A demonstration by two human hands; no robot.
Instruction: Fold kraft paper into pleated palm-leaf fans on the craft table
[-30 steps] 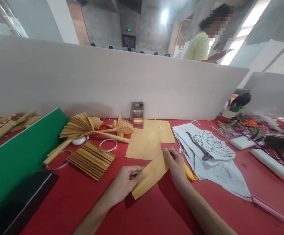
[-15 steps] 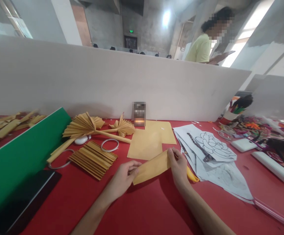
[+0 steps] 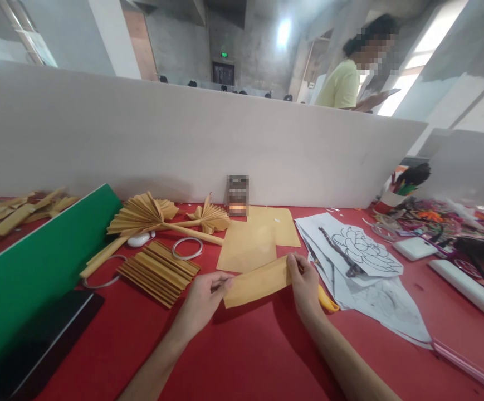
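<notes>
A strip of yellow-brown paper (image 3: 258, 283) is held up between my two hands, just above the red tabletop. My left hand (image 3: 206, 298) pinches its left end between thumb and fingers. At the opposite end, my right hand (image 3: 304, 281) grips the upper right corner. Behind the strip lie flat sheets of the same paper (image 3: 245, 245). To the left of my left hand rests a pleated sheet of brown paper (image 3: 158, 273). Fan-shaped folded paper pieces on rolled stems (image 3: 141, 214) lie farther back on the left.
A green board (image 3: 49, 267) and a black flat item (image 3: 45, 340) stand at the left. Printed drawings (image 3: 362, 273), a yellow handle (image 3: 327, 299) and white devices (image 3: 467, 285) lie right. A white partition (image 3: 183, 139) rises behind; beyond it stands a person (image 3: 342, 83).
The left end of the paper strip has risen slightly and shifted a little left, along with my left hand. My right hand stays almost where it was.
</notes>
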